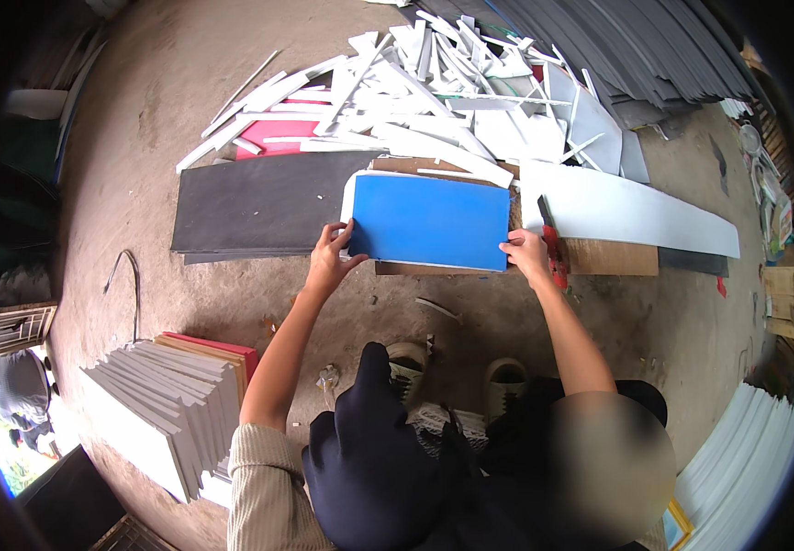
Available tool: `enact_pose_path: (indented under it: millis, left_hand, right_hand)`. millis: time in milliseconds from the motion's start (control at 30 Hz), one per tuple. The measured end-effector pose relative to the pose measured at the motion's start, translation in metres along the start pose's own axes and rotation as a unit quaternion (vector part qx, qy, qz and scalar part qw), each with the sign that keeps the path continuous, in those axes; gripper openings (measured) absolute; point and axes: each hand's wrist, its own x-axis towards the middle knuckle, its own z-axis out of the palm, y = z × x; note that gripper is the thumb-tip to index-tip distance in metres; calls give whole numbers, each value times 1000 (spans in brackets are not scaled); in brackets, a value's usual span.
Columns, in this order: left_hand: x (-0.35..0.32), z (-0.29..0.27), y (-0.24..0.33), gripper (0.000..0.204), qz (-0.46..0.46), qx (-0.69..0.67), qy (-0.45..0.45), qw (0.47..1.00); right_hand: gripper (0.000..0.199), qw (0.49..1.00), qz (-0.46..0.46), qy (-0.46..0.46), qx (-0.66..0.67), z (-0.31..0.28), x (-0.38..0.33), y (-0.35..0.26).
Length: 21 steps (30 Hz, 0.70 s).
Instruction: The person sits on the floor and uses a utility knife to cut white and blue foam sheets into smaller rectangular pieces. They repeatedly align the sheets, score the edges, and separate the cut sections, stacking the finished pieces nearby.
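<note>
Knees and dark trousers [388, 459] fill the near edge of the view, with two pale shoes [457, 372] planted on the dirt floor [131, 174] just beyond them. To the person's left, a stack of white boards [163, 413] lies fanned out on the ground, with a red board [218, 347] showing at its far edge. Further out, both forearms reach forward to a blue panel [429, 220] that lies flat between the hands. The left hand [331, 257] is closed over the panel's near left corner, thumb beneath the edge and fingers curled onto the top. The right hand [527, 253] presses against the near right corner, fingers bent on the edge; whether it truly pinches the panel cannot be told. Just beside that hand lies a red-handled cutter [555, 257], resting on a brown board [613, 257] that runs under the blue panel. Left of the panel, touching its far corner, a dark grey sheet [259, 207] lies flat. To the right a long white sheet [636, 213] stretches away. Beyond all this sits a heap of white offcuts [434, 92] with a pink piece [278, 133] under it, and farthest off a stack of grey sheets [636, 46].
</note>
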Motion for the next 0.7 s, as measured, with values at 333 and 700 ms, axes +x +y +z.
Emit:
enact_pose_path:
  millis: [333, 700]
  left_hand:
    - [11, -2, 2, 65, -72, -111, -50, 990]
    - [32, 10, 7, 69, -243, -108, 14, 964]
  right_hand:
    - [27, 966, -76, 124, -212, 26, -4, -2]
    - [42, 981, -3, 85, -172, 29, -12, -4]
